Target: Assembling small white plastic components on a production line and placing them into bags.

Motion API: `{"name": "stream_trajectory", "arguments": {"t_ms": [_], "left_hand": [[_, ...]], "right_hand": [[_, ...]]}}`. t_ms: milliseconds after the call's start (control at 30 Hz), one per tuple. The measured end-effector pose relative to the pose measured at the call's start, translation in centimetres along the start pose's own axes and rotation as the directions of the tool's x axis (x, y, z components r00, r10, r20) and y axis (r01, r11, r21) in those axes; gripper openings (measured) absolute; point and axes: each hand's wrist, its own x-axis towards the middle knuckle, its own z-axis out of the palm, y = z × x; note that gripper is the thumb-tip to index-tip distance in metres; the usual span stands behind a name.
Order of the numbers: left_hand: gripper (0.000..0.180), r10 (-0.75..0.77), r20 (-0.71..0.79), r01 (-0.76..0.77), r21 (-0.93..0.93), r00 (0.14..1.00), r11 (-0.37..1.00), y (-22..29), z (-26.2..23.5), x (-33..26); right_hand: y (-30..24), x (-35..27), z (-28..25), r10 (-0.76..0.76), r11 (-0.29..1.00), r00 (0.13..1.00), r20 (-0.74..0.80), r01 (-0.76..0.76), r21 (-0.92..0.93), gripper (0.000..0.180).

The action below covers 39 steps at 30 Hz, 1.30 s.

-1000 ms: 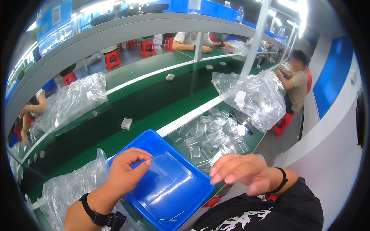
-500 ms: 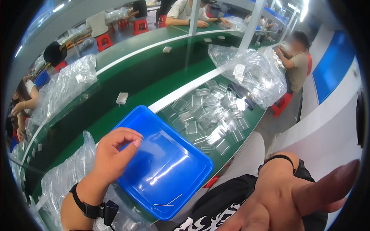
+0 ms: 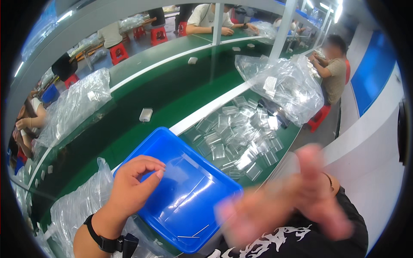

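Note:
My left hand [image 3: 137, 182] is over the left side of a blue plastic tray [image 3: 217, 174]. Its fingers are loosely curled, the thumb tip close to the fingertips with a small gap, and nothing shows between them. Two thin pale strips [image 3: 193, 236] lie in the tray's near corner. My right hand [image 3: 286, 202], smeared by motion, hangs at the tray's right side above my lap. Its fingers look spread, and I make out nothing in it. Beyond the tray, a loose heap of clear plastic cases [image 3: 238, 133] covers part of the green table.
A large clear bag [image 3: 294, 88] of white pieces stands behind the heap. More clear plastic bags [image 3: 81, 193] lie left of my left arm. On the green belt [image 3: 124, 133] beyond the white rail sits a small white box [image 3: 146, 115]. Several people work along the line.
My right hand has swung from the lower right corner leftward toward the tray. My left hand keeps its curled pose over the tray. The whole view has shifted slightly.

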Motion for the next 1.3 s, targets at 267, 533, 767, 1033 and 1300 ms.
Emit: {"name": "stream_trajectory", "arguments": {"t_ms": [267,533,767,1033,1300], "left_hand": [[0.007,0.032,0.043,-0.034,0.044,0.999,0.998,0.9,0.7,0.7],[0.007,0.021,-0.004,-0.021,0.05,1.0,0.999,0.4,0.9,0.8],[0.008,0.001,0.088,-0.006,0.063,0.996,0.998,1.0,0.4,1.0],[0.01,0.063,0.099,-0.075,0.121,0.993,0.99,0.6,0.6,0.7],[0.012,0.249,0.111,-0.264,0.163,0.962,0.951,-1.0,0.9,0.4]], "right_hand": [[7.5,-12.0,-6.3,0.275,-0.221,0.939,-0.204,-0.145,-0.964,0.064],[9.3,-14.0,-8.1,0.193,-0.212,0.971,-0.141,-0.099,-0.972,0.054],[9.3,-14.2,-7.7,0.163,-0.212,0.978,-0.133,-0.097,-0.972,0.052],[9.5,-14.7,-7.7,0.141,-0.197,0.987,-0.076,-0.047,-0.979,0.046],[9.9,-16.8,-8.3,0.175,-0.272,0.979,-0.106,-0.056,-0.961,0.044]]}}
